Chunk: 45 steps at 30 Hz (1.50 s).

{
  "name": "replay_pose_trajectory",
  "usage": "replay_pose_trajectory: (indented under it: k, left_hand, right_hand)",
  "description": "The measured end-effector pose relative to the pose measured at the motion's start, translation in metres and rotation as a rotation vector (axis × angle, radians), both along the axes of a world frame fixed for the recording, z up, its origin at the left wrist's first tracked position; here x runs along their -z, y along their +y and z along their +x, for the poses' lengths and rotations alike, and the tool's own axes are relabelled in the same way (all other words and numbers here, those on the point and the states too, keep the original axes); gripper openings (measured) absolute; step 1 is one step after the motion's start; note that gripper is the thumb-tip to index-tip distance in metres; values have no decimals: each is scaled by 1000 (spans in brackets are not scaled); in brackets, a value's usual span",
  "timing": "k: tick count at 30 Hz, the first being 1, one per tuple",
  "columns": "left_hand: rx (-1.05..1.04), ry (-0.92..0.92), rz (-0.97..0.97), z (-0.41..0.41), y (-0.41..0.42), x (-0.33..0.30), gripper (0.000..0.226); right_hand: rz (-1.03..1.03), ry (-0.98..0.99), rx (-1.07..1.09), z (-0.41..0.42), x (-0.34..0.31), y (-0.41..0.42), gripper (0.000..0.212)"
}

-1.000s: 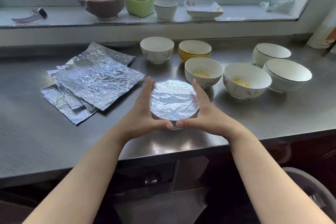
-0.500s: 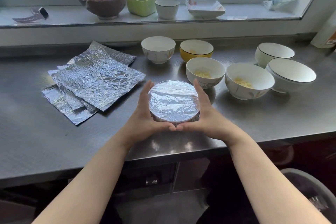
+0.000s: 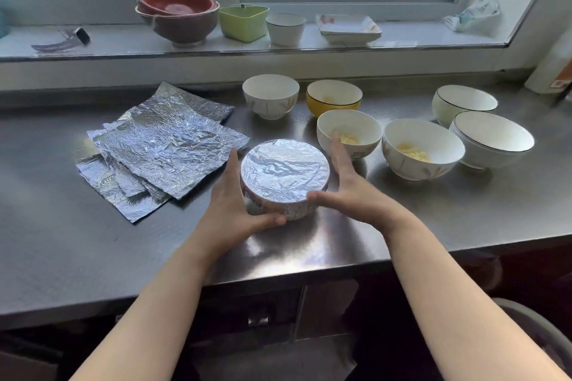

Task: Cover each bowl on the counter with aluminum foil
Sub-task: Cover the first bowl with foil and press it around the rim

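The left hand [image 3: 230,204] cups the foil-covered bowl [image 3: 284,175] at its 9 o'clock side, thumb curled under the near wall, while the right hand [image 3: 349,192] stands at 3 o'clock with straight fingers, thumb tip at the rim; whether its palm touches is hard to tell. The foil hides the bowl's contents. It sits mid-tabletop [image 3: 464,210], foil sheets [image 3: 161,145] at 9 o'clock, open bowls from 12 to 3 o'clock.
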<state>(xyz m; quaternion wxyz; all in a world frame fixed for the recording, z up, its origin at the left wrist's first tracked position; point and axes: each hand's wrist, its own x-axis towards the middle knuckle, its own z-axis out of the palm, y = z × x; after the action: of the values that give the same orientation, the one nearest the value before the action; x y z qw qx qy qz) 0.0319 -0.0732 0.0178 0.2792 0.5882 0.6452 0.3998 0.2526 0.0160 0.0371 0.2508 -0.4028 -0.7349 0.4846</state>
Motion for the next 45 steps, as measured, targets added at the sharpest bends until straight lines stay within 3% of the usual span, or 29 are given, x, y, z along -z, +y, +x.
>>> replay_pose_trajectory:
  k: [2,5,7,11,14,17,26,30,35,45]
  left_hand:
    - [-59,91,33,3,-8,-2,131]
    - [-187,21,113,13,-16,-11,101]
    - [-249,2,118,18,-20,-15,88]
    - [-264,175,179,31,-25,-13,110]
    - [-209,108,163,47,-23,-10,127]
    - [-217,63,163,56,-18,-5,135]
    - [-261,1,181,60,-12,2,137]
    - [-258,3,180,59,-10,3,137]
    - [-232,0,175,57,-5,1,136]
    - [-168,33,132,59,50,-2,136]
  right_hand:
    - [-56,93,218,7,0,7,102]
    - [-233,330,598,10,-1,18,50]
    - [-376,489,686,11,-3,25,36]
    - [-611,719,686,6,-8,40,45]
    - [-682,791,707,0,-10,49,54]
    - [-704,868,747,-5,-9,58,48]
    - [-637,1033,833,-13,-2,62,51]
    - [-655,1090,801,-14,-6,57,39]
    - [-589,1125,758,-15,-29,51,45]
    - [-452,1158,707,14,-66,44,37]
